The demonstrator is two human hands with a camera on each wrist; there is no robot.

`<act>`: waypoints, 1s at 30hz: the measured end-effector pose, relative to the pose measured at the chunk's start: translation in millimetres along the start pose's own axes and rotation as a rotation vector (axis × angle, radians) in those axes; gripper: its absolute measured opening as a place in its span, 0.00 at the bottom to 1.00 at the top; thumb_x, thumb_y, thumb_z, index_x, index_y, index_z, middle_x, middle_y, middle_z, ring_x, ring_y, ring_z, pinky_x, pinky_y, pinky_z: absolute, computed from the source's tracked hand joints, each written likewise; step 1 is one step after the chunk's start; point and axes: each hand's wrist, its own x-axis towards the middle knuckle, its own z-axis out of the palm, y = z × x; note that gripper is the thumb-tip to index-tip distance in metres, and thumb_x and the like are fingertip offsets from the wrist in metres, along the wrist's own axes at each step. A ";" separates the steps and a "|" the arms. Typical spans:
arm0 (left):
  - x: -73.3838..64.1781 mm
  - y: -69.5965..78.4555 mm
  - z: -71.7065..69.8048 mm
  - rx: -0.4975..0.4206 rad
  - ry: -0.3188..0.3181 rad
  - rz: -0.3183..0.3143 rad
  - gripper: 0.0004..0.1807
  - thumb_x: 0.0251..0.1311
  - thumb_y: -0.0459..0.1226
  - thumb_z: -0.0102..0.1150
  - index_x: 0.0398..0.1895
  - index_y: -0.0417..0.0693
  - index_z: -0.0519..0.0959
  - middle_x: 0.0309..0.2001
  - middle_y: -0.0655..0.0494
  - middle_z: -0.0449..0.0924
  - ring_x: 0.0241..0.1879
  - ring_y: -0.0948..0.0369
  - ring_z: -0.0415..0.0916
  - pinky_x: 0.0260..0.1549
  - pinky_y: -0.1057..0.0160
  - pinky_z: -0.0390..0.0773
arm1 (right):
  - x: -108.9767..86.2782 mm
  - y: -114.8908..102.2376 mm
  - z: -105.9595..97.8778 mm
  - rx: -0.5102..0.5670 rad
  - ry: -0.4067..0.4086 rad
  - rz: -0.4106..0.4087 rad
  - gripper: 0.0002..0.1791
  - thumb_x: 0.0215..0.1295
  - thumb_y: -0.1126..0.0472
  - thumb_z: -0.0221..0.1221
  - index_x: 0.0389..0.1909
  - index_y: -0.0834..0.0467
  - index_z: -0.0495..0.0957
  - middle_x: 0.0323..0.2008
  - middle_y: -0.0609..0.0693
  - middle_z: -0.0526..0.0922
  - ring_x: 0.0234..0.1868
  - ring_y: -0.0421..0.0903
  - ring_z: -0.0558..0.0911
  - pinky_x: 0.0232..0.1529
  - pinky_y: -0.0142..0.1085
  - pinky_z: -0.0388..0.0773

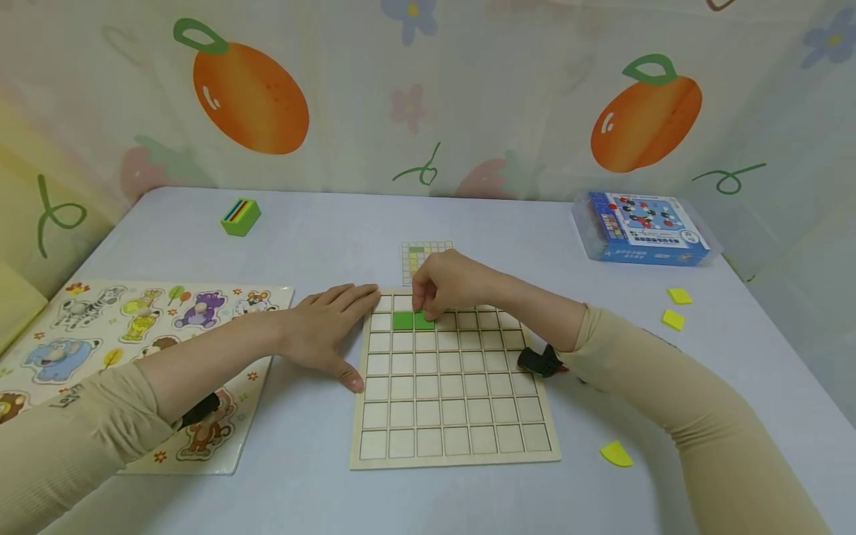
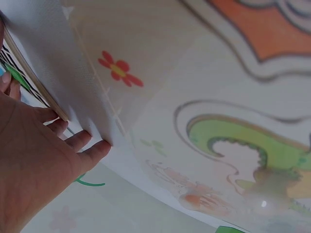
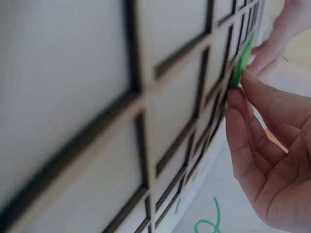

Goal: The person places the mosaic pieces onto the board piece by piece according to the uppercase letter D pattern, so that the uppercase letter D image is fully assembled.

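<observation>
- Board point(image 1: 455, 412): pale grid of square cells, flat at the centre of the frame, apparently set there so both hands can reach it.
- Left hand point(image 1: 324, 327): fingers straight, thumb stretched apart from them. Fingertips rest at the upper left corner of the board; the thumb lies at its left edge. This placement probably keeps the board from sliding.
- Right hand point(image 1: 455, 279): fingers curled, thumb and fingertips together, pinching the right green square point(image 1: 426, 324). A fingertip grip seems chosen to suit a small, thin part.
- Position of the right green square: second row from the top, third column. In the head view it lies directly below the fingertips, partly covered by them; in the right wrist view green shows at the tips of thumb and forefinger, clear of the palm. Whether it sits fully down cannot be told.
- Left green square point(image 1: 403, 321): same row, second column, just beside the pinched one.
- Card point(image 1: 417, 256): top centre, beyond the board, partly hidden by the right hand. Its printed, coloured grid suggests it is kept in sight for reference.
- Yellow squares point(image 1: 673, 319), right of frame, and yellow quarter-round point(image 1: 616, 453), lower right: loose on the table point(image 1: 481, 498), apart from both hands.
</observation>
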 end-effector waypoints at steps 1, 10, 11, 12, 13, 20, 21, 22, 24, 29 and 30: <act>-0.2 0.1 0.0 -0.001 0.000 -0.001 0.71 0.40 0.71 0.66 0.80 0.43 0.43 0.81 0.44 0.39 0.78 0.36 0.41 0.69 0.29 0.53 | 0.1 0.1 0.4 -0.003 0.001 -0.004 0.05 0.55 0.69 0.68 0.29 0.56 0.85 0.26 0.46 0.85 0.28 0.38 0.79 0.35 0.29 0.75; 0.5 -0.6 1.7 0.002 -0.003 -0.009 0.72 0.40 0.72 0.66 0.80 0.44 0.42 0.81 0.45 0.38 0.79 0.37 0.40 0.70 0.29 0.52 | -11.4 7.6 -12.6 -0.046 0.023 0.023 0.06 0.59 0.63 0.67 0.38 0.53 0.85 0.33 0.47 0.84 0.36 0.44 0.80 0.39 0.34 0.77; 0.5 -0.6 1.9 0.001 -0.003 -0.010 0.72 0.40 0.71 0.66 0.80 0.44 0.42 0.81 0.45 0.38 0.79 0.37 0.39 0.70 0.29 0.51 | -14.1 9.8 -16.0 -0.046 0.032 0.030 0.06 0.60 0.62 0.67 0.39 0.53 0.85 0.34 0.48 0.84 0.37 0.44 0.80 0.39 0.35 0.77; 0.4 -1.0 2.1 0.003 -0.004 -0.011 0.72 0.40 0.71 0.66 0.80 0.44 0.42 0.81 0.45 0.38 0.79 0.37 0.39 0.70 0.29 0.51 | -17.4 12.0 -19.7 -0.041 0.043 0.040 0.07 0.60 0.62 0.66 0.39 0.53 0.85 0.35 0.48 0.83 0.37 0.45 0.81 0.39 0.35 0.77; 0.3 -1.2 2.0 0.003 -0.004 -0.012 0.72 0.40 0.71 0.67 0.80 0.44 0.42 0.81 0.45 0.37 0.79 0.37 0.39 0.70 0.29 0.51 | -20.8 14.0 -23.4 -0.036 0.053 0.053 0.07 0.61 0.62 0.66 0.40 0.53 0.85 0.35 0.48 0.83 0.36 0.45 0.81 0.39 0.36 0.77; -0.6 -2.2 2.2 0.003 -0.003 -0.017 0.72 0.39 0.71 0.67 0.80 0.45 0.42 0.81 0.44 0.37 0.79 0.37 0.39 0.71 0.29 0.51 | -48.1 35.8 -48.3 -0.027 0.139 0.149 0.09 0.62 0.61 0.66 0.43 0.54 0.85 0.35 0.50 0.83 0.36 0.45 0.82 0.37 0.36 0.77; -0.7 -2.4 2.2 0.001 -0.003 -0.018 0.72 0.39 0.71 0.67 0.80 0.45 0.42 0.81 0.45 0.38 0.79 0.37 0.38 0.70 0.29 0.51 | -52.7 39.9 -51.8 -0.029 0.153 0.165 0.09 0.62 0.60 0.66 0.43 0.54 0.85 0.36 0.50 0.84 0.36 0.45 0.82 0.37 0.36 0.77; -0.7 -2.6 2.4 0.001 -0.004 -0.017 0.72 0.39 0.71 0.67 0.80 0.45 0.42 0.81 0.45 0.38 0.79 0.37 0.38 0.70 0.29 0.51 | -58.0 43.8 -55.3 -0.025 0.164 0.179 0.09 0.62 0.60 0.66 0.44 0.54 0.85 0.36 0.50 0.84 0.37 0.45 0.82 0.37 0.36 0.77; -0.6 -2.8 2.6 0.001 -0.004 -0.015 0.72 0.39 0.71 0.67 0.80 0.45 0.42 0.81 0.45 0.37 0.79 0.37 0.38 0.70 0.29 0.51 | -69.3 52.9 -62.4 -0.014 0.181 0.198 0.10 0.63 0.60 0.65 0.45 0.55 0.84 0.37 0.51 0.84 0.38 0.47 0.83 0.37 0.37 0.77; 0.5 -3.2 3.2 0.005 0.000 -0.007 0.72 0.39 0.72 0.66 0.80 0.45 0.42 0.81 0.45 0.37 0.79 0.37 0.38 0.70 0.29 0.51 | -103.7 78.5 -76.7 0.024 0.179 0.235 0.13 0.64 0.60 0.64 0.49 0.57 0.83 0.38 0.52 0.83 0.40 0.48 0.82 0.40 0.38 0.78; 0.8 -3.2 3.3 0.008 -0.001 -0.006 0.72 0.39 0.72 0.66 0.80 0.45 0.42 0.81 0.45 0.37 0.79 0.37 0.38 0.70 0.29 0.52 | -110.9 84.4 -78.4 0.031 0.174 0.250 0.13 0.65 0.59 0.64 0.49 0.56 0.83 0.38 0.51 0.83 0.41 0.47 0.82 0.41 0.37 0.79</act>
